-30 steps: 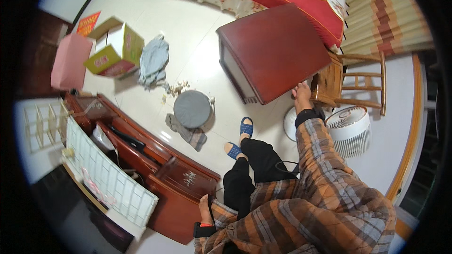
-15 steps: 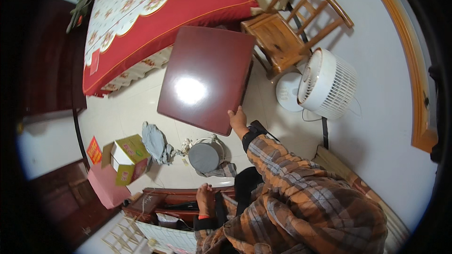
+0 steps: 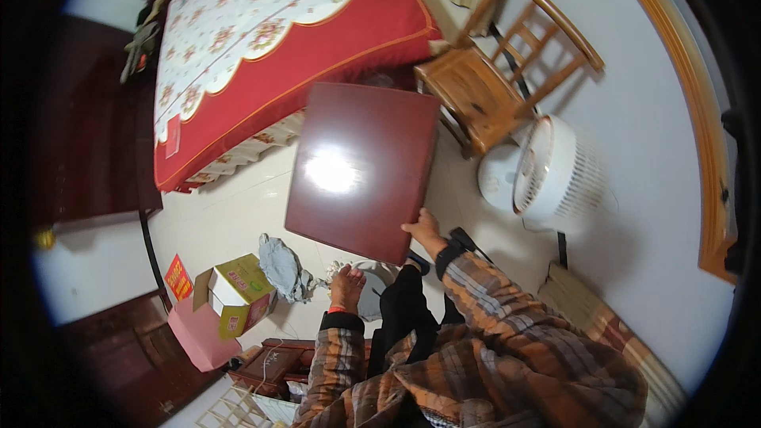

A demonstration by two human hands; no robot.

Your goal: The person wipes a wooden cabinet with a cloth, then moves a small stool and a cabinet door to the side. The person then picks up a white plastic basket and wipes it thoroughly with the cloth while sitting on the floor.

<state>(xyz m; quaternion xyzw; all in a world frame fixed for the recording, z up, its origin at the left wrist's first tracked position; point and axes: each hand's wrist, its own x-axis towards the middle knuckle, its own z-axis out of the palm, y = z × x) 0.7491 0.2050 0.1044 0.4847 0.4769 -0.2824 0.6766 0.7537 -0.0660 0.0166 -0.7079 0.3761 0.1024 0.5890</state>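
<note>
A square, dark red-brown table [image 3: 365, 143] with a glossy top stands in the middle, light glaring off its left part. My right hand [image 3: 426, 233] is closed on its right edge, close to the near corner. Nearer me and to the left, my left hand [image 3: 346, 288] hangs in the air below the table's front edge. Its fingers are apart and hold nothing. Behind that hand and partly covered by it is a round grey stool or lid [image 3: 369, 299]. Grey crumpled cloth [image 3: 281, 269] lies on the floor left of the hand.
A wooden chair [image 3: 472, 95] and a white fan [image 3: 555, 166] stand right of the table, beside the wall. Past the table is a bed [image 3: 317, 55] with a red-edged cover. An open green carton [image 3: 246, 281] and a pink box [image 3: 198, 337] sit at the left. Dark furniture [image 3: 269, 361] is close at the lower left.
My left hand has moved up and forward from beside the dark furniture toward the table. My right hand still holds the table edge. The view has shifted, and my leg now covers part of the floor.
</note>
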